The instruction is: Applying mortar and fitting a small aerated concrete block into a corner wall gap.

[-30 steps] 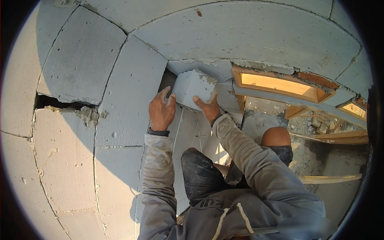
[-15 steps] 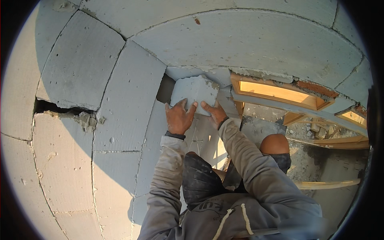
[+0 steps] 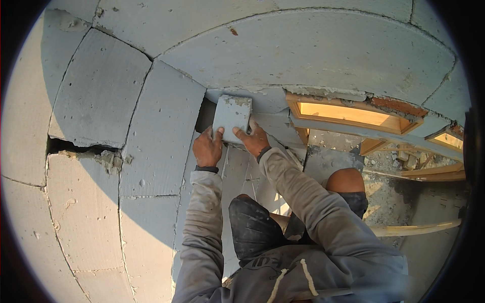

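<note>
A pale grey concrete block (image 3: 233,115), rough and chipped along its far edge, is gripped between my two hands. My left hand (image 3: 207,147) holds its near left corner, thumb on the face. At the near right corner, my right hand (image 3: 252,136) has its thumb on the face and its fingers round the side. Just left of the block is a dark square gap (image 3: 206,115) in the wall of large blocks (image 3: 156,126). The block's underside and what it rests on are hidden.
A wooden window frame (image 3: 353,113) is set in the wall at the right, with broken red brick (image 3: 399,109) above it. Another dark gap (image 3: 76,147) opens between blocks at far left. Rubble (image 3: 406,156) and a curved wooden strip (image 3: 419,229) lie lower right.
The block has turned in my hands, so one flat face now shows instead of a corner edge. Both hands have shifted slightly left with it.
</note>
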The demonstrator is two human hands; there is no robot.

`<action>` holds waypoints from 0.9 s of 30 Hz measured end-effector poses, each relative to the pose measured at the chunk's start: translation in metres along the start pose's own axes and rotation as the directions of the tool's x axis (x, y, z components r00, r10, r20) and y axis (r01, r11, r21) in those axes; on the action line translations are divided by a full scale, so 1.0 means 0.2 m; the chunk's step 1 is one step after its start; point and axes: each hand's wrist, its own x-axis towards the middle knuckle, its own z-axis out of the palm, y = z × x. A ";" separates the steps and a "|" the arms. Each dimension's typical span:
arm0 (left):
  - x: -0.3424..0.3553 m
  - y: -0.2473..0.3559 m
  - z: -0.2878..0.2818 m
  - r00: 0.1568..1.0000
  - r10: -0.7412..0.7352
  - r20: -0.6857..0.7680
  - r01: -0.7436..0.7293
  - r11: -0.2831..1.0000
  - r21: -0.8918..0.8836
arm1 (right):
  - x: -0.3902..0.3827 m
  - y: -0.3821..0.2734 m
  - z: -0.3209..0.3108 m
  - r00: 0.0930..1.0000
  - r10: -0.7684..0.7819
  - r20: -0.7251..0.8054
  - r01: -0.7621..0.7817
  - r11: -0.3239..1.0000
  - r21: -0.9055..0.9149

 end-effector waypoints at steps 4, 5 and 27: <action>0.05 -0.02 -0.07 0.994 0.030 -0.108 -0.033 0.999 -0.028 | 0.03 -0.08 0.10 0.999 0.033 -0.019 -0.033 0.999 -0.036; 0.05 0.02 -0.10 0.954 0.174 -0.243 -0.184 0.983 -0.019 | 0.03 -0.11 0.12 0.996 0.045 -0.074 -0.054 0.990 -0.127; -0.02 -0.04 -0.37 0.983 0.119 -0.141 -0.146 0.968 -0.205 | 0.03 -0.03 0.13 0.997 -0.079 0.013 0.080 0.995 -0.060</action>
